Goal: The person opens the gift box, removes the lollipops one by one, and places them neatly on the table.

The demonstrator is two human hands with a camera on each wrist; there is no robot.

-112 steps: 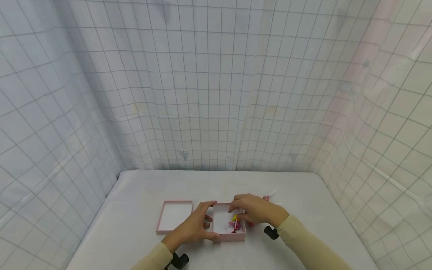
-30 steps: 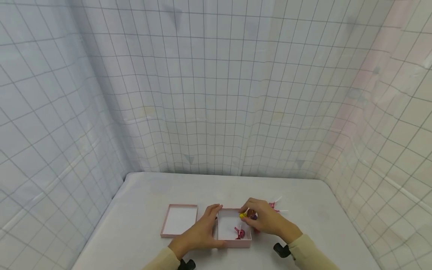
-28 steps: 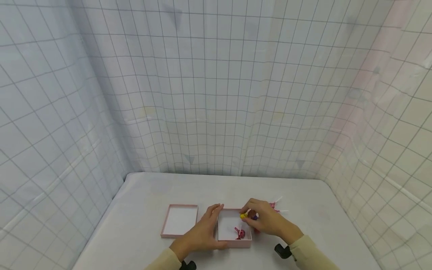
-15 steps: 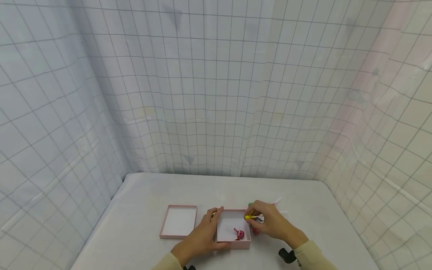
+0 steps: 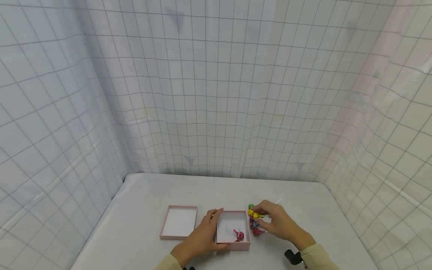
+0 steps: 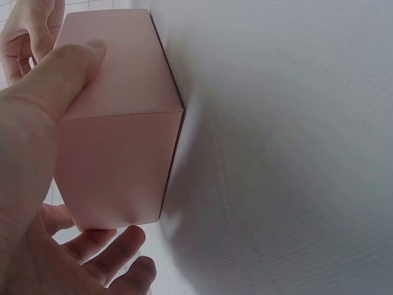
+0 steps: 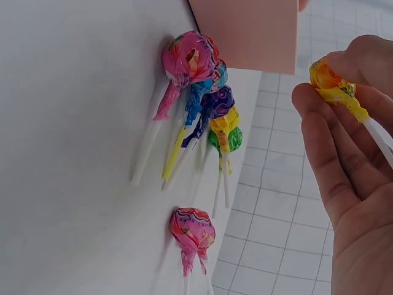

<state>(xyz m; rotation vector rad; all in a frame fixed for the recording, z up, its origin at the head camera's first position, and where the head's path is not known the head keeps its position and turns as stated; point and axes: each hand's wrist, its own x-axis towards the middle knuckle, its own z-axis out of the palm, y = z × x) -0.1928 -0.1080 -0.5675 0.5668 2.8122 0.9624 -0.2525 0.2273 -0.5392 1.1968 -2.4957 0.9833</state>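
My left hand (image 5: 200, 236) holds the left side of a pink box (image 5: 233, 246), thumb against its near wall and fingertips at the far corner. Inside the box lies one pink lollipop (image 5: 240, 236). My right hand (image 5: 283, 226), just right of the box, pinches a yellow lollipop (image 7: 333, 83) by its wrapped head, its white stick pointing back toward the palm. Beside the box's right wall a row of lollipops lies on the table: pink (image 7: 187, 56), blue (image 7: 198, 98), purple (image 7: 218, 102), yellow (image 7: 225, 126) and green (image 7: 233, 139).
Another pink lollipop (image 7: 192, 228) lies apart from the row. To the left of the box sits a shallow pink-rimmed lid (image 5: 179, 222), white inside up. The white table (image 5: 152, 191) is enclosed by grid-patterned curtains (image 5: 216, 93).
My right hand has carried the yellow lollipop rightward out from over the box to beside its right wall. The left hand has kept its grip on the box.
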